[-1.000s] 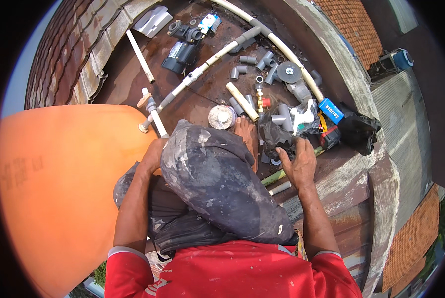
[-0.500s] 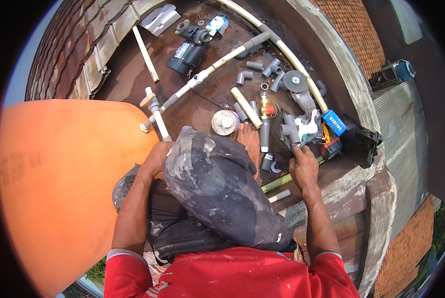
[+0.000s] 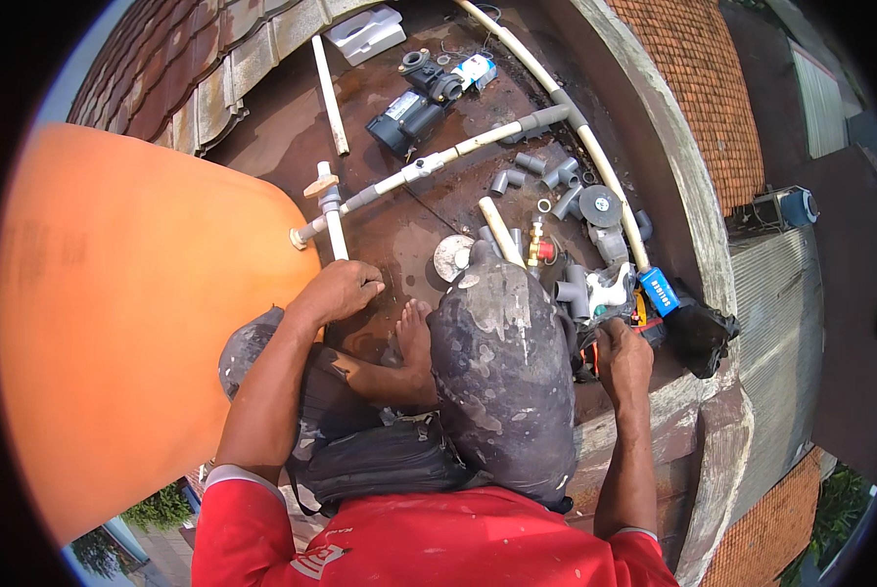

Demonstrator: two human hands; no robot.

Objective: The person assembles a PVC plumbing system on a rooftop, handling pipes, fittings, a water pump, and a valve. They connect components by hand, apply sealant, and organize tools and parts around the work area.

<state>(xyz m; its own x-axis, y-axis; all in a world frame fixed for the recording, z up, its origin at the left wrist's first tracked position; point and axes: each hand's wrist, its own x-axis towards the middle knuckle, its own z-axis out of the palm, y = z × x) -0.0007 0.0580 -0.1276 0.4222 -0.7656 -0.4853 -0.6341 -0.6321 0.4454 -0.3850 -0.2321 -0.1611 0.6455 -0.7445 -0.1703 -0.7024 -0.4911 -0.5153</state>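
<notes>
My right hand [image 3: 623, 358] is closed in a pinch on the edge of a dark plastic bag [image 3: 587, 344]. In the bag's opening lie a grey pipe tee [image 3: 575, 292] and a white plastic piece [image 3: 610, 291]. My left hand [image 3: 345, 292], fingers curled in with nothing visible in them, hovers over the brown roof surface near the lower end of a white pipe [image 3: 336, 235]. Between my hands, my raised knee partly hides a round white-topped can [image 3: 452, 256], a cream pipe length [image 3: 502, 230] and a brass valve with a red part [image 3: 543, 250].
A large orange tank [image 3: 164, 293] fills the left side, joined to a white pipe run [image 3: 438, 161]. Farther off are a black pump [image 3: 406, 119], grey fittings [image 3: 561, 174] and an angle grinder [image 3: 603, 217]. A blue box [image 3: 659, 292] sits by the weathered parapet [image 3: 688, 147].
My left hand has come out from beside my knee and moved right. My knee has swung right, covering some pipe pieces. My right hand has shifted slightly, still at the bag.
</notes>
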